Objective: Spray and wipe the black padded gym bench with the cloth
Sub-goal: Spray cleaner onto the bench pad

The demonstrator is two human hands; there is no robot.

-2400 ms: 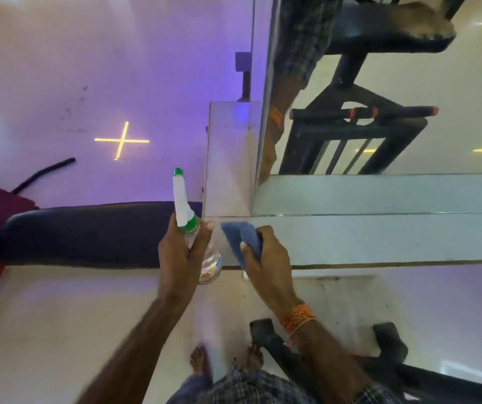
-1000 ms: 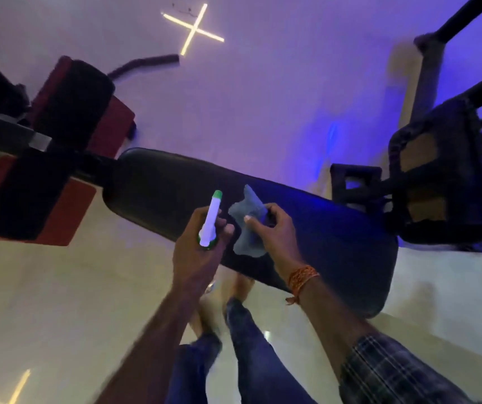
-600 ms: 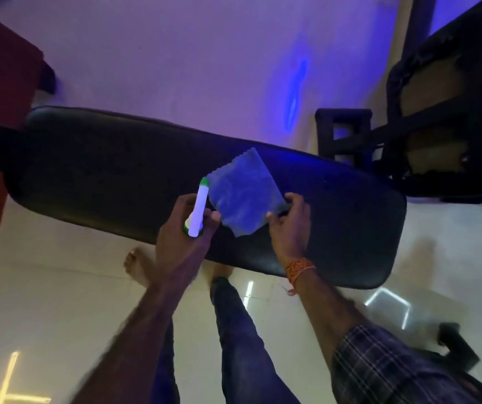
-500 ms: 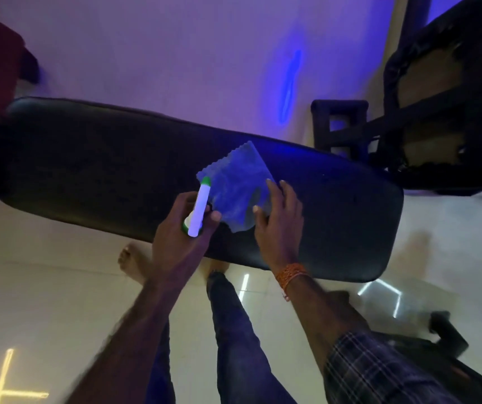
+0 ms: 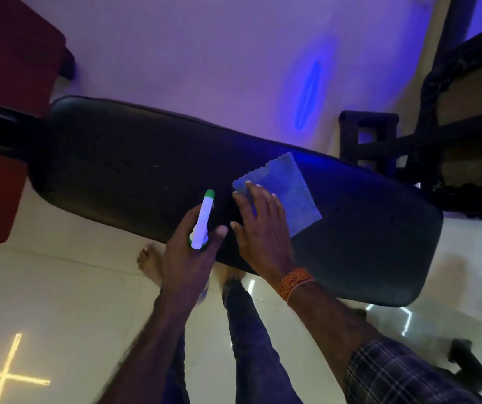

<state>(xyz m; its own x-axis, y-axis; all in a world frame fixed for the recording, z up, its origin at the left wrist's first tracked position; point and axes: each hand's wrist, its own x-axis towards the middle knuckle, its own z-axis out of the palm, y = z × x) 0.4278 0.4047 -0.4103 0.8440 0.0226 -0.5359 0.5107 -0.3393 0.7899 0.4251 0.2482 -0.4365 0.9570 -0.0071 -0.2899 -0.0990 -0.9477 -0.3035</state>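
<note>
Cloth (image 5: 286, 193) lies on bench (image 5: 117, 176) under right hand's (image 5: 260, 225) flat fingers; left hand (image 5: 188, 258) apparently wraps spray bottle (image 5: 203, 220).

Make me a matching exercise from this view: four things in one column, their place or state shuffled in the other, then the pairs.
1. blue square cloth
2. white spray bottle with green tip
3. black padded gym bench
4. orange thread wristband

A. gripped in the left hand
B. round the right wrist
C. flat under the right hand
D. carrying the cloth

Pairs: 1-C, 2-A, 3-D, 4-B.
</note>
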